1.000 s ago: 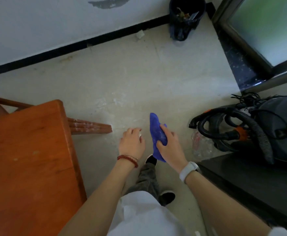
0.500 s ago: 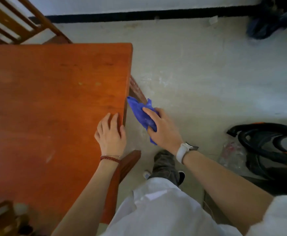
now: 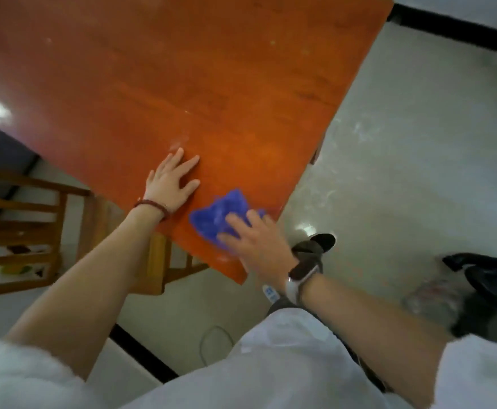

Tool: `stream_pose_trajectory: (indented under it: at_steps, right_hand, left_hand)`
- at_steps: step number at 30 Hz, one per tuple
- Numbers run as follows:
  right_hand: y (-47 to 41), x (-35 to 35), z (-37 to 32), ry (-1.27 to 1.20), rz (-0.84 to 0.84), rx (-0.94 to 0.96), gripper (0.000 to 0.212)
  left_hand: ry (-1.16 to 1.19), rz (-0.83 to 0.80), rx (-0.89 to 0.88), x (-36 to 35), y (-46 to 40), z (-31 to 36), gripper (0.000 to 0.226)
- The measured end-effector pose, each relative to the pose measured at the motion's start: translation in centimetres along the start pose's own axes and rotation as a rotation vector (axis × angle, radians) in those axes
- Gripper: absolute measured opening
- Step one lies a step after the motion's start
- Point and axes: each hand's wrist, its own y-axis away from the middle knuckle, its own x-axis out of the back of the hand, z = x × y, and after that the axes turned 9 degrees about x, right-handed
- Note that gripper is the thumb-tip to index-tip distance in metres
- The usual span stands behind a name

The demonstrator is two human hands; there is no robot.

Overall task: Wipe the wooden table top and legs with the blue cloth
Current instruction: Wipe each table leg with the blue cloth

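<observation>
Risk assessment: the blue cloth (image 3: 222,215) sits bunched on the wooden table top (image 3: 182,84) close to its near corner, so a stroke carried outward could run it off the edge and drop it to the floor (image 3: 403,172). Bunched as it is, the cloth likely touches only a narrow strip, and pale smudges near the left fingertips may be missed. The legs are not visibly treated; their condition cannot be judged from this view.

Left hand (image 3: 172,183): laid flat on the table top, fingers spread and straight, holding nothing, apparently bracing the body. It lies just beside the cloth, not touching it.

Right hand (image 3: 254,237): on top of the cloth, fingers extended over it and pressing it down against the wood, wrist over the table's corner.
</observation>
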Motion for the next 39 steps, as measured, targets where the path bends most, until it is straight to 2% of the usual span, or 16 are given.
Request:
stream_pose_trajectory:
  at_steps: [2,3,5,8,10,13,16,19,21,23,25,27,29,32,35,39]
  right_hand:
    - [1.7,-0.2,-4.4,-0.281,-0.220,0.196,0.036]
    - [2.2,-0.1,-5.3,-0.414,-0.287,0.206,0.034]
    - [2.5,0.6,-5.0,-0.515,-0.178,0.046,0.036]
    - [1.2,2.4,-1.6,-0.398,0.209,-0.356,0.046]
    - [-0.5,3.6,0.9,-0.316,0.314,-0.533,0.048]
    - [-3.6,4.1,3.7,-0.172,0.300,-0.676,0.052]
    - [-8.6,3.2,5.7,-0.097,0.291,-0.781,0.050]
    - [-15.4,1.0,6.6,-0.106,0.236,-0.894,0.053]
    - [-19.1,-1.2,4.8,-0.030,0.126,-0.763,0.054]
    - [-20.7,-3.7,1.2,-0.024,0.030,-0.483,0.053]
    - [-19.7,-5.6,-3.2,-0.121,-0.050,-0.241,0.045]
    - [-16.6,-5.8,-6.8,-0.307,-0.139,-0.164,0.039]
    - [-12.5,-5.1,-8.3,-0.475,-0.141,-0.267,0.044]
    - [-7.2,-3.3,-8.6,-0.587,0.117,-0.608,0.047]
    - [-3.8,-1.6,-7.6,-0.589,0.350,-0.854,0.044]
    - [0.9,-0.2,-6.3,-0.516,0.525,-1.127,0.044]
  left_hand:
    - [0.054,-0.013,0.000,-0.8,0.6,-0.5,0.048]
    - [0.098,-0.010,-0.008,-1.0,0.7,-0.3,0.048]
    - [0.152,-0.006,-0.015,-1.0,0.6,-0.1,0.047]
    - [0.152,0.012,-0.017,-1.3,0.7,-0.5,0.048]
    - [0.132,-0.004,-0.025,-1.4,0.8,-0.4,0.048]
    - [0.176,-0.056,-0.060,-0.9,1.0,-0.2,0.048]
    - [0.604,-0.076,-0.075,0.7,0.8,-1.9,0.049]
    - [0.916,0.116,0.068,2.3,0.6,-5.9,0.042]
    - [0.903,0.218,0.144,3.1,0.0,-8.5,0.036]
    - [0.904,0.243,0.222,3.8,-1.3,-10.4,0.032]
    - [0.912,0.229,0.266,4.6,-2.7,-11.2,0.032]
    - [0.847,0.201,0.257,5.1,-3.8,-10.8,0.032]
    - [0.742,0.180,0.179,5.1,-4.2,-9.1,0.032]
    - [0.614,0.124,-0.057,3.6,-2.9,-4.9,0.034]
    - [0.512,0.014,-0.264,1.5,0.4,0.2,0.041]
    - [0.426,-0.087,-0.489,-1.3,5.3,6.1,0.038]
